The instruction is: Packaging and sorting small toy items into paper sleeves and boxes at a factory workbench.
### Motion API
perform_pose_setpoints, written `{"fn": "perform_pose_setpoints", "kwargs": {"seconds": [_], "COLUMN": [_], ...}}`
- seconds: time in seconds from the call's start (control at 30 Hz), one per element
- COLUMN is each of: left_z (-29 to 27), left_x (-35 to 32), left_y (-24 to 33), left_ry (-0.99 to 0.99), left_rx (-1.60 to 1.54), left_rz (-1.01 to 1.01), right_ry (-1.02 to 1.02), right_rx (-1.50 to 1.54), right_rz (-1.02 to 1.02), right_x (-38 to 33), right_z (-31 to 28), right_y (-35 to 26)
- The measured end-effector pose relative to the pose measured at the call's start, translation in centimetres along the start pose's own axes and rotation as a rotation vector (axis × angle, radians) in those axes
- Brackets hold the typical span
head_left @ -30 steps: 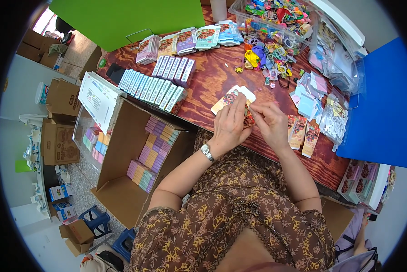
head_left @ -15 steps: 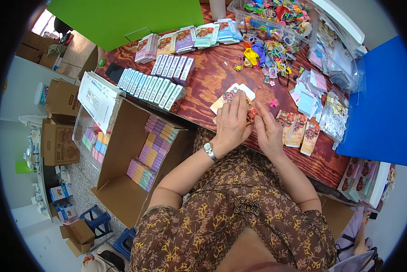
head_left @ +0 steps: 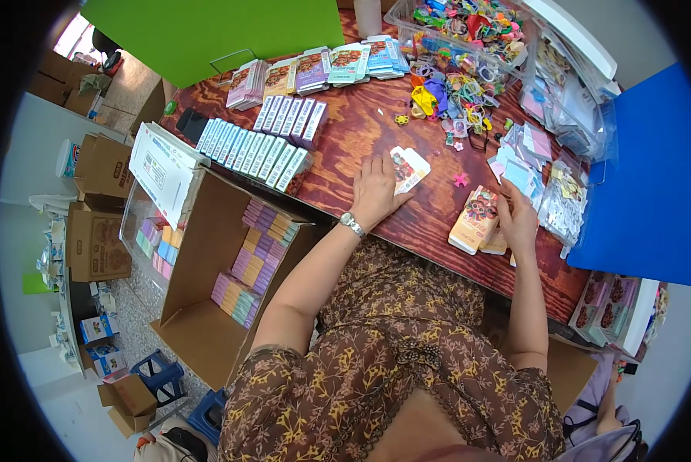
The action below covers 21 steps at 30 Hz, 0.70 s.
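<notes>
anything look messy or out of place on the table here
Mostly tidy: the small boxes stand in neat rows. What stands out is the heap of colourful hair ties spilling loose across the wooden table, with a pink piece lying alone between the left hand and right hand.

Under both hands lies a table point(head_left: 361, 138) of reddish wood, its grain showing and its finish faintly shiny. The left hand point(head_left: 376, 192) rests beside a glossy printed card packet point(head_left: 408, 168); its wrist bears a metal watch point(head_left: 351, 225). By the right hand point(head_left: 517, 219) lie smooth cardboard boxes point(head_left: 474, 219) and, beyond them, clear shiny plastic bags point(head_left: 565, 204).
</notes>
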<state>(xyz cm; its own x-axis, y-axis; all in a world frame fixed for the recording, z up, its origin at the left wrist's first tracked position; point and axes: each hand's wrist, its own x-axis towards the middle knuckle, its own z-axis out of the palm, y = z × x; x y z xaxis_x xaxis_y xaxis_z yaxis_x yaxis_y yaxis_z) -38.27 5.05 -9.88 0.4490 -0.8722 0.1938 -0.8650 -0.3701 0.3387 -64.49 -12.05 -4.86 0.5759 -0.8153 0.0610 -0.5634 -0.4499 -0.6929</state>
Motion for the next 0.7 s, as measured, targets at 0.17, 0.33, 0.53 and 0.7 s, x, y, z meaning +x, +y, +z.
{"fn": "perform_pose_setpoints", "kwargs": {"seconds": [0.17, 0.33, 0.53, 0.7], "left_z": [-0.9, -1.2, -4.8, -4.8], "left_x": [0.1, -1.5, -2.5, -2.9], "left_y": [1.2, 1.5, 4.3, 4.2], "left_ry": [-0.005, 0.256, 0.298, 0.317], "left_rx": [-0.062, -0.189, -0.306, -0.27], "left_rz": [0.006, 0.13, 0.197, 0.154], "right_ry": [0.261, 0.164, -0.062, 0.027], "right_rx": [-0.247, -0.129, 0.632, 0.469], "right_rz": [-0.398, -0.517, -0.091, -0.294], "right_x": [0.3, -0.1, 0.2, -0.8], "right_z": [1.7, 4.0, 7.8, 6.1], "right_y": [-1.6, -6.8, -7.8, -10.3]}}
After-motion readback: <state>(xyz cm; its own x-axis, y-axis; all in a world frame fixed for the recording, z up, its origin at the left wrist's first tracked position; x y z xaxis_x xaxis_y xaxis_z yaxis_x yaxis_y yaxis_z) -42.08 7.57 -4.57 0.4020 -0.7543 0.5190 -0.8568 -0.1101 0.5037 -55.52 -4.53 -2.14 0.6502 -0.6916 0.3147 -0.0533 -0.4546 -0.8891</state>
